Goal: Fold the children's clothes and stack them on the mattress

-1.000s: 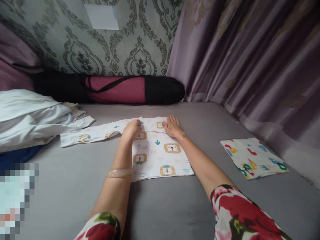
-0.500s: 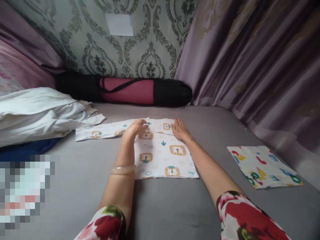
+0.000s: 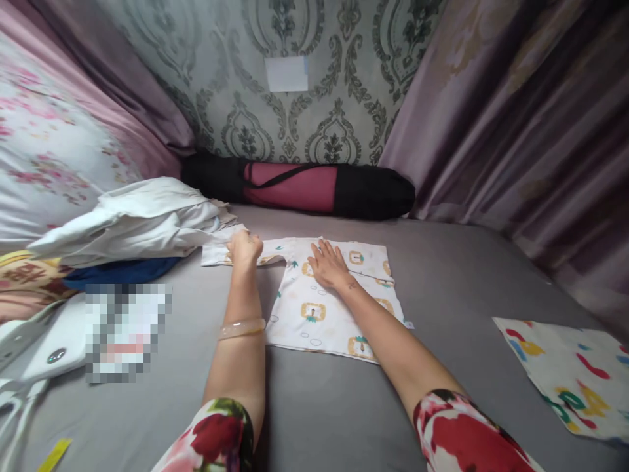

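Observation:
A small white long-sleeved shirt [image 3: 295,321] printed with lion faces lies flat on the grey sheet. Its right-hand sleeve is folded across the body, while the other stretches out to the left. My left hand [image 3: 246,246] is closed at that outstretched sleeve, fingers curled down on the cloth; the fingertips are hidden. Flat on the upper part of the shirt rests my right hand [image 3: 330,263], its fingers spread.
A folded cloth with colourful letters [image 3: 580,373] lies at right. Rumpled pale clothes [image 3: 147,210] are heaped at left, beside a white bag [image 3: 59,347]. Along the wall runs a black and maroon long bag [image 3: 295,187]. Curtains [image 3: 472,131] hang at right.
My left hand has moved left from the shirt's body onto the sleeve and closed. My right hand has slid left from the shirt's right edge toward its middle. The view has turned left.

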The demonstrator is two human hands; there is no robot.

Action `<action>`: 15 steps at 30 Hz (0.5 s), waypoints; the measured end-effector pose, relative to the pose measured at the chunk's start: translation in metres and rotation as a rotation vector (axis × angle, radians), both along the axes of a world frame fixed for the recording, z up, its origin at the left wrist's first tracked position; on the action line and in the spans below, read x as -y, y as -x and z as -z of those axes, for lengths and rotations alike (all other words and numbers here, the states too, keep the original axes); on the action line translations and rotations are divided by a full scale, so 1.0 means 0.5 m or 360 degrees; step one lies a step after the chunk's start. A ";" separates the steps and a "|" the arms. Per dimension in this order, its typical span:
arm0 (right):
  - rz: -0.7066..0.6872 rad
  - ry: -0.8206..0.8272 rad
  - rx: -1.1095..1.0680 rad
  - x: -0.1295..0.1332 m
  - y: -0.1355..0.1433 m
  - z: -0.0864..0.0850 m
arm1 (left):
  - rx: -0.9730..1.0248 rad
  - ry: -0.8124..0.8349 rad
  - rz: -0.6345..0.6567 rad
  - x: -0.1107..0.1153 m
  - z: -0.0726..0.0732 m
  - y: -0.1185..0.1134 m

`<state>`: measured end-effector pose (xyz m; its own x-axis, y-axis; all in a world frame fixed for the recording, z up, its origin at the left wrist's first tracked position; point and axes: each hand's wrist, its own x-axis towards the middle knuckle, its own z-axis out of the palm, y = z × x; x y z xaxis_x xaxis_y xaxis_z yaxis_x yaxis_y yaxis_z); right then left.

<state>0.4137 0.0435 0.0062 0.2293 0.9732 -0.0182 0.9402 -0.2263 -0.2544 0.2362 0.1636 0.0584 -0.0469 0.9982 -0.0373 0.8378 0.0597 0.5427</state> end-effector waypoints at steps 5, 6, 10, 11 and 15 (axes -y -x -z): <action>0.0022 0.0017 0.0049 -0.004 0.001 0.008 | -0.0100 -0.0064 -0.0323 -0.008 0.009 0.038; 0.0024 0.0016 0.0055 -0.005 0.000 0.009 | -0.0118 -0.0102 -0.0390 -0.012 0.015 0.054; 0.0026 -0.0011 0.0067 -0.008 0.000 0.015 | -0.0139 -0.0139 -0.0537 -0.029 0.040 0.121; 0.0025 -0.0019 0.0069 -0.009 0.000 0.016 | -0.0134 -0.0110 -0.0541 -0.034 0.045 0.136; 0.0019 -0.0040 0.0078 -0.008 0.001 0.015 | -0.0142 -0.0024 -0.0518 -0.049 0.058 0.170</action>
